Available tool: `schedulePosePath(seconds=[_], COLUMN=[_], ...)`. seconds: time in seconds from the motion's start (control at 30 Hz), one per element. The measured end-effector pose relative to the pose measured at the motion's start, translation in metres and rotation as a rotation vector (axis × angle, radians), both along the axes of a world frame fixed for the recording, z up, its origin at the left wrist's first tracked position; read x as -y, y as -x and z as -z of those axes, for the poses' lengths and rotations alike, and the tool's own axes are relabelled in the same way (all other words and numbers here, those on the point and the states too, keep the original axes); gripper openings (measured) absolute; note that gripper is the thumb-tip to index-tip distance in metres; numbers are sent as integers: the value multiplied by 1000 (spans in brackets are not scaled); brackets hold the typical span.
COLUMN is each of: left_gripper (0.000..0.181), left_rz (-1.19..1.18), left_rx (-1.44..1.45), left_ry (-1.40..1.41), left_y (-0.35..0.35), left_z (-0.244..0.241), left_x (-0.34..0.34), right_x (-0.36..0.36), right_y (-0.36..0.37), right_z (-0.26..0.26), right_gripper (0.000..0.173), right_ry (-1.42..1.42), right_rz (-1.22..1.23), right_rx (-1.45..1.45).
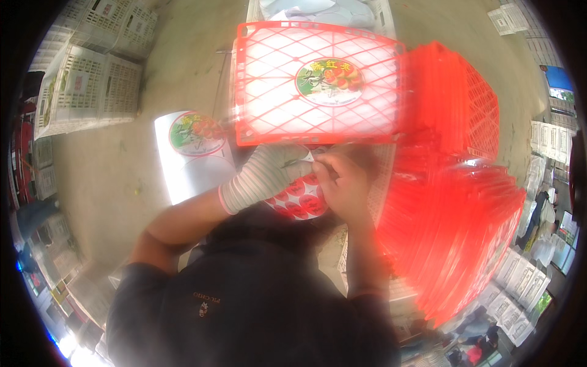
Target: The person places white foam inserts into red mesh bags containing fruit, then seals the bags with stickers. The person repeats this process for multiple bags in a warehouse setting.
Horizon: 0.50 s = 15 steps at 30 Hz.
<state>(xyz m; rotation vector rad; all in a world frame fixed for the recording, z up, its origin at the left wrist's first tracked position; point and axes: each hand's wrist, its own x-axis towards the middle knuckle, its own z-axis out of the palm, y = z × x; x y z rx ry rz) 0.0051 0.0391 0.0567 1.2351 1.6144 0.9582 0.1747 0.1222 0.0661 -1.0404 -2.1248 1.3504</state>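
Note:
My left hand (263, 172), in a striped knit glove, holds the edge of a sheet of round red stickers (300, 199). Bare, my right hand (341, 179) meets it at the sheet's upper edge, thumb and forefinger pinched at a small white piece. Just beyond both hands lies a red plastic lattice basket or lid (318, 137) with white lining and a large oval fruit label (329, 81) at its middle. On the left, a white sheet (195, 179) carries a similar oval label (197, 133). Whether a single sticker is between my fingertips cannot be told.
Nested red plastic baskets (445, 101) stand at the right, with another long red stack (449, 229) nearer me. White plastic crates (78, 91) are piled at the upper left. A white crate (387, 18) holding pale sheets stands beyond the red basket.

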Motion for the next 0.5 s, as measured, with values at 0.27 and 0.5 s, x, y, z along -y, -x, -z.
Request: schedulePosePath(seconds=[0.27,0.5], left_gripper=[19,20], left_rz=[-39,3], left_rx=[-14,81], left_ry=[-74,-28], left_y=[-7,-4], left_z=[4,11], left_x=[-1,0], right_x=[1,-6], right_y=[-3,-9], right_z=[9,7], right_gripper=[14,18], right_ry=[-36,199], right_rz=[36,28], right_rx=[25,14])
